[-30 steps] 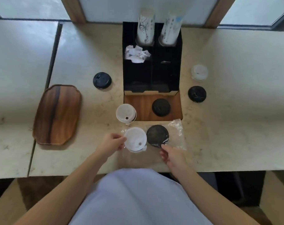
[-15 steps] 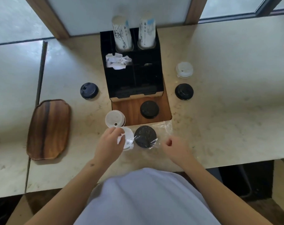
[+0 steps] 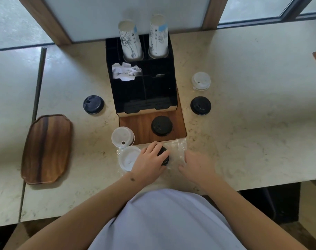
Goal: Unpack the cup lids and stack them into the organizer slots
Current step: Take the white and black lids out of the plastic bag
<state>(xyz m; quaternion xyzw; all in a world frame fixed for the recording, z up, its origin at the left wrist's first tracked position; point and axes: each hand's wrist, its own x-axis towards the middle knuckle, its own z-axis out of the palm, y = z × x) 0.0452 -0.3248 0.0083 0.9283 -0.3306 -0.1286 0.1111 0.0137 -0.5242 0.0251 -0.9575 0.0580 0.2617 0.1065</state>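
A clear plastic bag (image 3: 179,146) lies at the table's near edge, in front of the organizer. It holds a white lid (image 3: 127,157) and a black lid (image 3: 164,153). My left hand (image 3: 150,160) lies over the black lid, fingers curled around it and hiding most of it. My right hand (image 3: 196,165) grips the bag's right side. The black organizer (image 3: 142,91) stands on a wooden base (image 3: 135,126) on which one black lid (image 3: 161,125) rests. A loose white lid (image 3: 122,137) leans at the base's left corner.
More loose lids lie around: a black one on the left (image 3: 93,104), a black one on the right (image 3: 200,105) and a white one on the right (image 3: 200,81). Two paper cup stacks (image 3: 130,42) and crumpled paper (image 3: 125,71) fill the organizer's slots. A wooden tray (image 3: 47,148) lies at the left.
My left hand has moved right from the white lid onto the black lid in the bag. My right hand has closed on the bag's right side.
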